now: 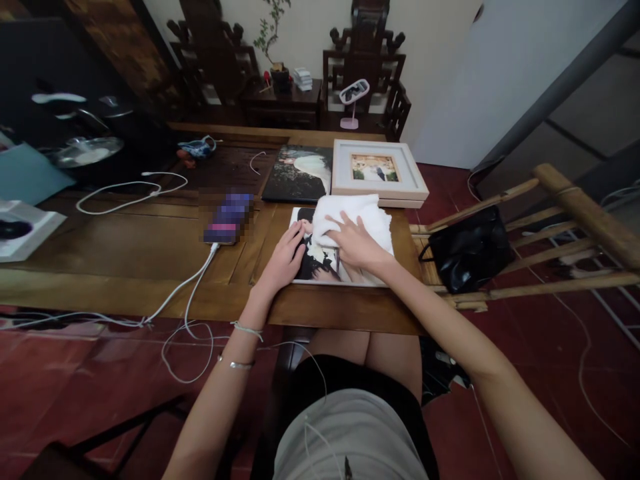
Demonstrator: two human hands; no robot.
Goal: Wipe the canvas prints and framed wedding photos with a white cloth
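A photo panel (325, 273) with a pale edge lies flat near the front of the wooden table. My left hand (289, 257) is open, its fingers stretched out and resting on the panel's left side. Over the panel's right part, my right hand (357, 241) presses a bunched white cloth (373, 208) against the picture, fingers spread across the fabric. Cloth and hands hide much of the picture. Just behind lie a dark photo panel (295, 180) showing a white dress and a white-framed picture (343, 163) on the right.
A phone (229, 219) with a white cable lies left on the wooden table (150, 267). Farther left are a white box (35, 230) and a lidded pan (90, 152). A bamboo chair (590, 213) holding a black bag (470, 250) stands right. Cables hang off the front edge.
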